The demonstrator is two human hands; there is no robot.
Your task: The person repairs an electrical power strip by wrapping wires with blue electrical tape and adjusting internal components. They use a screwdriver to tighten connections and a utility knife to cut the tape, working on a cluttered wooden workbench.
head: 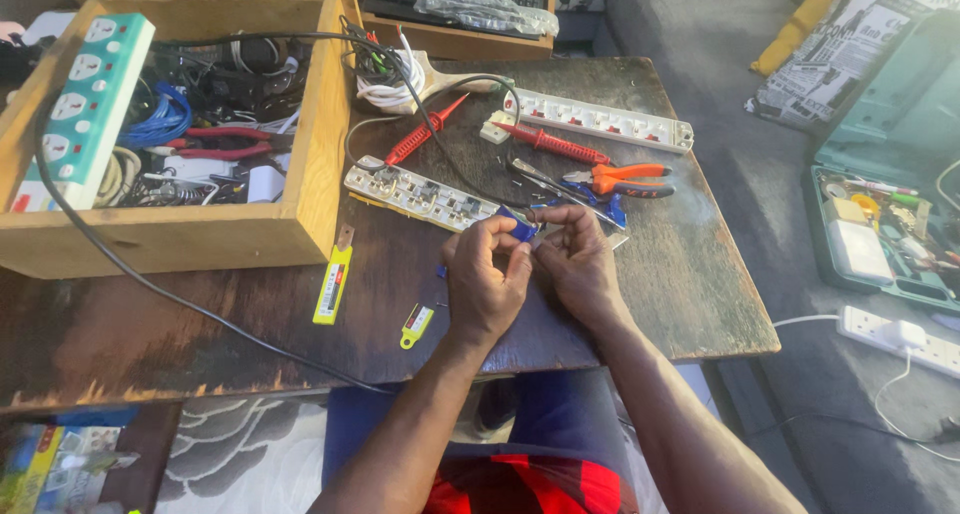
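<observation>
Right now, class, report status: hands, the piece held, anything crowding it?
Left hand and right hand pinch small blue part. Opened power strip just behind. Orange pliers close by.

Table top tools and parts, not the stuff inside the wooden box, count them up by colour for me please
Red: 2, probe and probe
Orange: 1, pliers
White: 2, power strip and opened power strip
Yellow: 2, utility knife and small tag
Blue: 1, small piece pinched between left hand and right hand
Total: 8
</observation>
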